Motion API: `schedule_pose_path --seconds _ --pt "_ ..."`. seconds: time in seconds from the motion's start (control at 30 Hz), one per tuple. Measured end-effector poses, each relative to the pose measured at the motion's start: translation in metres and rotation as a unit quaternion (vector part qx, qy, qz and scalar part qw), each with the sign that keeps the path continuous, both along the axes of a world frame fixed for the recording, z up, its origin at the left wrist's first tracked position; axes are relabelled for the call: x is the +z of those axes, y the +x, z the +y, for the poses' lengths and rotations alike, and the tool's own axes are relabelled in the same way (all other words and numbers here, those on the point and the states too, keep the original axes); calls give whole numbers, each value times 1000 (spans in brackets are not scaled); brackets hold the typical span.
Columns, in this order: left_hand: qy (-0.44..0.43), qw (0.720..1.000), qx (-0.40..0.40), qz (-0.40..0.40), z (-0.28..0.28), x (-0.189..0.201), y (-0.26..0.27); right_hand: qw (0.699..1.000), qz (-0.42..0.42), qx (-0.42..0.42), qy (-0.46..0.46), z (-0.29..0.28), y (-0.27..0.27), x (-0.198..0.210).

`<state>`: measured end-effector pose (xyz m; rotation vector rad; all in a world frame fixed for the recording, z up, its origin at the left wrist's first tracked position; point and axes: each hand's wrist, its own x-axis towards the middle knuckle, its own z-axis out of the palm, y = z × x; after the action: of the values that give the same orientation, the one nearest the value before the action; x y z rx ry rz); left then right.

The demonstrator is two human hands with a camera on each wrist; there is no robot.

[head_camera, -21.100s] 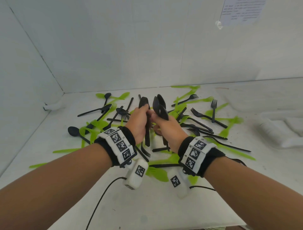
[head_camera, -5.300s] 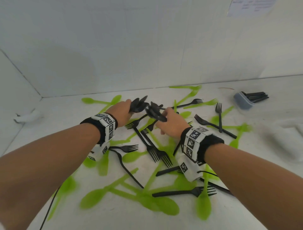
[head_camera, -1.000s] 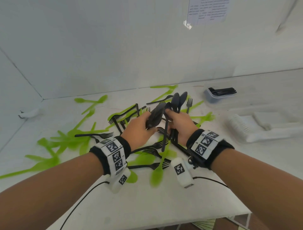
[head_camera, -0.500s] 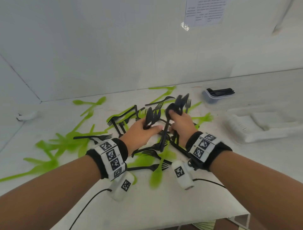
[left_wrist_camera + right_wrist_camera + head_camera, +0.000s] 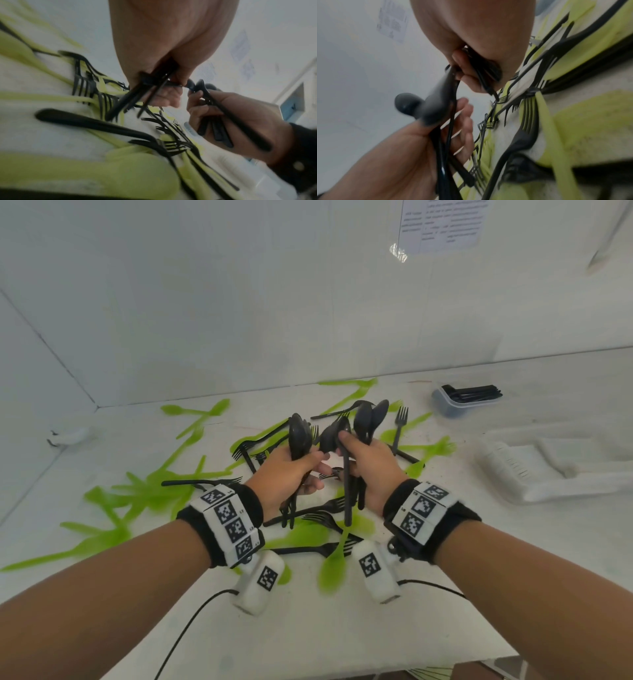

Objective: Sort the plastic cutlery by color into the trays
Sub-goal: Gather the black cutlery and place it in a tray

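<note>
My left hand [image 5: 291, 470] grips a bunch of black spoons [image 5: 299, 436], bowls up, over the middle of the white table. Close beside it my right hand [image 5: 368, 463] grips more black spoons [image 5: 370, 419] and pinches one spoon handle [image 5: 346, 487] that hangs straight down. In the left wrist view the left palm [image 5: 171, 40] closes on black handles [image 5: 137, 94]. The right wrist view has the left hand [image 5: 412, 147] with its spoons [image 5: 435, 106]. Black forks [image 5: 318, 518] and green cutlery [image 5: 154, 491] lie scattered below. A clear tray [image 5: 452, 405] at the back right holds black cutlery.
A white tray [image 5: 548, 474] sits at the right edge of the table. A small white object [image 5: 68, 436] lies at the far left by the wall. Walls close off the back and the left. The table's front edge [image 5: 376, 669] is near my forearms.
Over the last second both hands have stayed together above the pile, turning their spoon bunches more upright. One spoon now hangs down from my right fingers.
</note>
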<state>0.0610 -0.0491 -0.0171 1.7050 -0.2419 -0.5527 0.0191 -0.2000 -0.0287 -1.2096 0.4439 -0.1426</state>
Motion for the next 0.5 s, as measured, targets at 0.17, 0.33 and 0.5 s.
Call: schedule_pose_path --seconds 0.17,0.33,0.5 --pt "147 958 83 -231 17 -2 6 1000 -4 0 20 -25 4 7" --pt "228 891 -21 -391 14 1 3 999 -11 2 32 -16 10 9" --pt "215 915 5 -343 11 -5 13 1000 -11 15 2 -10 11 4"
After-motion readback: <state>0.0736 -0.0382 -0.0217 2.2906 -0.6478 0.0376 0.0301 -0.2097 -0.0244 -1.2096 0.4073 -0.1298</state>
